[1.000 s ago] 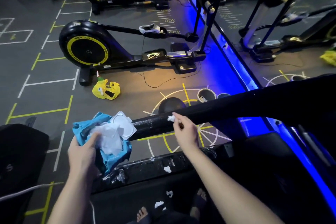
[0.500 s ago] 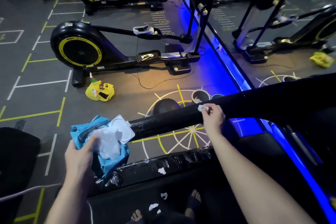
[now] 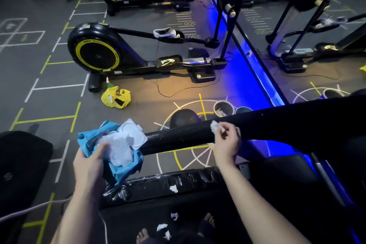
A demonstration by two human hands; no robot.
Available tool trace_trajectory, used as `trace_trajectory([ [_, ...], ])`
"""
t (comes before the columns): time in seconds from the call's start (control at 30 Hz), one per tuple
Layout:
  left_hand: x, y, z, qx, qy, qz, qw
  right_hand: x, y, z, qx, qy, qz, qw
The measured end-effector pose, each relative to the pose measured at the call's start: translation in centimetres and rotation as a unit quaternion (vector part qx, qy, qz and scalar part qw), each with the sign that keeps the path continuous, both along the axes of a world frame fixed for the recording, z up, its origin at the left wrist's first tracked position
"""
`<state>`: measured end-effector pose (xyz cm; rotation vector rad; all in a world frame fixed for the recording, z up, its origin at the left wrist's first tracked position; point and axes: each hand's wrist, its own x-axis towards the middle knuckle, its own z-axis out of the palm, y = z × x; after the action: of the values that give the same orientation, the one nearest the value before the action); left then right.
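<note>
My right hand [image 3: 225, 140] pinches wad [image 3: 214, 126] on rail [image 3: 178, 136]: press firm, short strokes. My left hand [image 3: 89, 162] grips wipes pack [image 3: 122, 166]; hold level.

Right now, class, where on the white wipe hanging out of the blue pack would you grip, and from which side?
Pinch the white wipe by its loose lower fold, from the right: the left hand grips the blue pack from the left, thumb on the wipe, and the open lid sits above. The right hand would likely drop its small wad first.
</note>
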<state>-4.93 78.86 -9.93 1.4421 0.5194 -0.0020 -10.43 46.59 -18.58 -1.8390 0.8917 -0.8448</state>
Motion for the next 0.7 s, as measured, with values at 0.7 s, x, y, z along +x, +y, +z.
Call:
trace_trajectory([
  [0.7, -3.5, -4.7, -1.3, 0.018, -0.021, 0.072, 0.997, -0.6, -3.2, -2.5, -0.048, 0.051, 0.093, 0.993],
])
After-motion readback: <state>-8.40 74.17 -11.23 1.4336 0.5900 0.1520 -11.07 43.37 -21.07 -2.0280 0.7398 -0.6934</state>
